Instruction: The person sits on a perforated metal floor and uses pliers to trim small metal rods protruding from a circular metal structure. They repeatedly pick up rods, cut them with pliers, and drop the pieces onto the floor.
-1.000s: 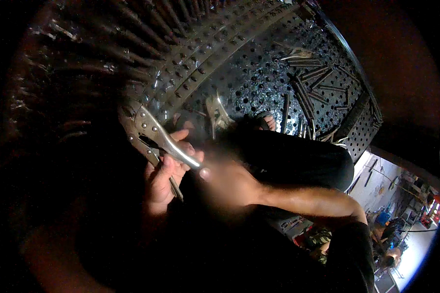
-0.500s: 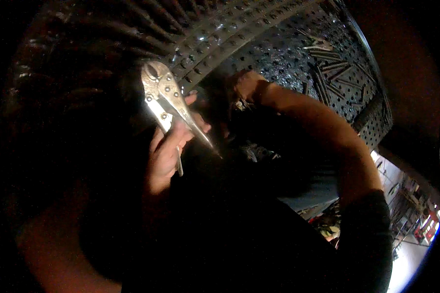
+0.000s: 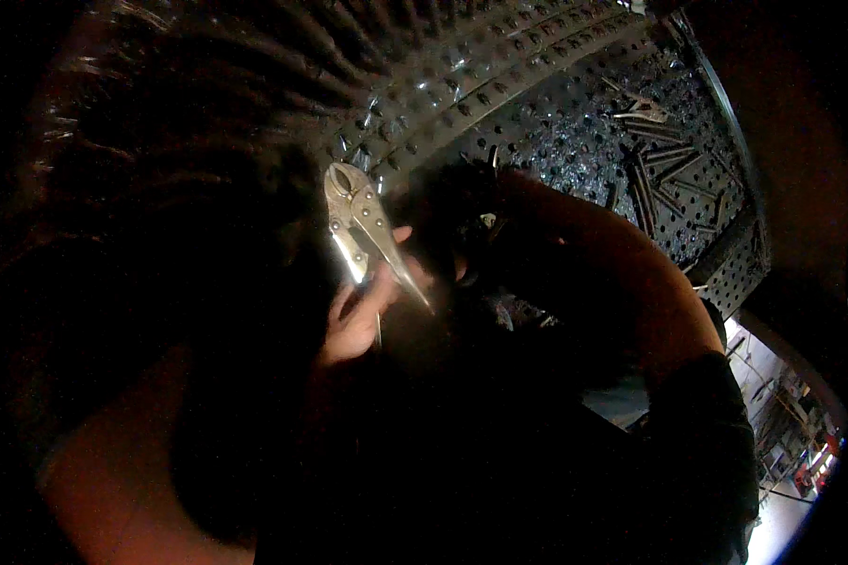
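Note:
My left hand (image 3: pixel 363 306) is wrapped round the handles of metal locking pliers (image 3: pixel 360 215), left of the middle. Their jaws point up and away from me, with a gap between them. To the right, my right arm reaches in and bends back toward the middle. My right hand (image 3: pixel 499 193) lies in deep shadow at the edge of a perforated metal plate (image 3: pixel 575 113). Its fingers do not show clearly. A short thin rod (image 3: pixel 494 156) stands up beside that hand; I cannot tell whether the hand touches it.
Several short dark rods (image 3: pixel 660 174) lie loose on the plate at the right. A curved metal rim (image 3: pixel 721 99) bounds it. Rows of studs or holes (image 3: pixel 471 85) run along a curved band at the back. Far lower right, a bright cluttered room (image 3: pixel 787 424) shows.
The locking pliers and my left hand appear farther right and lower in the picture. The whole view has shifted somewhat. My right hand has passed from light into shadow.

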The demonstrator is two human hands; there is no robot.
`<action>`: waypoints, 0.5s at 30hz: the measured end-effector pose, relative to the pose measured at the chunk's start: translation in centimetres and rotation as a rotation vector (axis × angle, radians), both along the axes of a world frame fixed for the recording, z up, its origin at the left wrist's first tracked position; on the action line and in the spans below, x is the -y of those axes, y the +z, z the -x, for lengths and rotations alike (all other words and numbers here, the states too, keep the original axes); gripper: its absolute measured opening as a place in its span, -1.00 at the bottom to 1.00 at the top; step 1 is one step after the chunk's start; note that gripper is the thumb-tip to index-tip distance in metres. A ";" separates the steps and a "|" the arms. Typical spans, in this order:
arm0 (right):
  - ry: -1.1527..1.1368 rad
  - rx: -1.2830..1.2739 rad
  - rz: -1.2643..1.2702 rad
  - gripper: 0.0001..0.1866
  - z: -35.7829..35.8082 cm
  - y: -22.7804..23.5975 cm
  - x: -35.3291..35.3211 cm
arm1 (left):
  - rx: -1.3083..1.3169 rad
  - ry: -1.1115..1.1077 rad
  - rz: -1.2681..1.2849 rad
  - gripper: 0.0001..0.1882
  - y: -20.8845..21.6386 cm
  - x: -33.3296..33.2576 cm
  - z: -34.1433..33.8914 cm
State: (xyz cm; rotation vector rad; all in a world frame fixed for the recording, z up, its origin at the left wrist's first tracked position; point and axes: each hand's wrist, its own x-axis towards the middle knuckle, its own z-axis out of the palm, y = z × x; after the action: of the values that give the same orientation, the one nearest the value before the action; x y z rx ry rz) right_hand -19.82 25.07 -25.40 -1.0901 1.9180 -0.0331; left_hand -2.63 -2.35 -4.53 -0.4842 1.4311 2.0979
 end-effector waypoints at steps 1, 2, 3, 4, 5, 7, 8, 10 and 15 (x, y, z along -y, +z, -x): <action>0.004 0.062 -0.051 -0.54 0.1 1.3 -0.7 | 0.002 -0.002 0.034 -0.35 0.3 -0.1 0.0; -0.005 0.131 -0.087 -0.54 0.3 2.8 -1.9 | 0.004 -0.006 0.068 -0.36 0.4 -0.1 -0.2; -0.044 0.197 -0.160 -0.54 -0.1 4.4 -3.4 | -0.026 -0.030 0.026 -0.37 -1.0 0.2 -0.3; -0.064 0.256 -0.182 -0.53 0.1 6.3 -4.6 | -0.053 -0.037 0.011 -0.39 -1.1 0.4 -0.5; -0.117 0.310 -0.200 -0.53 0.1 7.6 -5.9 | -0.032 -0.066 0.009 -0.39 -1.4 0.3 -0.1; -0.277 0.416 -0.177 -0.53 -0.1 11.6 -8.6 | 0.027 -0.106 -0.055 -0.39 -1.0 0.2 0.4; -0.407 0.495 -0.087 -0.52 -0.2 13.4 -9.7 | 0.063 -0.105 -0.118 -0.40 -0.9 0.1 0.6; -0.658 0.715 0.263 -0.48 -1.3 16.7 -11.1 | 0.098 -0.080 -0.241 -0.40 -1.0 -0.3 0.5; -1.242 1.111 0.455 -0.38 -3.2 24.2 -7.6 | 0.153 -0.024 -0.366 -0.35 -0.3 -1.2 1.4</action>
State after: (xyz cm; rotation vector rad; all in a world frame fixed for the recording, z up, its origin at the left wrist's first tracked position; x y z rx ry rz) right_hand -16.58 32.68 -1.17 0.1257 1.2223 -1.4654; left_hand -4.05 -1.20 -4.80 -0.4650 0.9348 2.1863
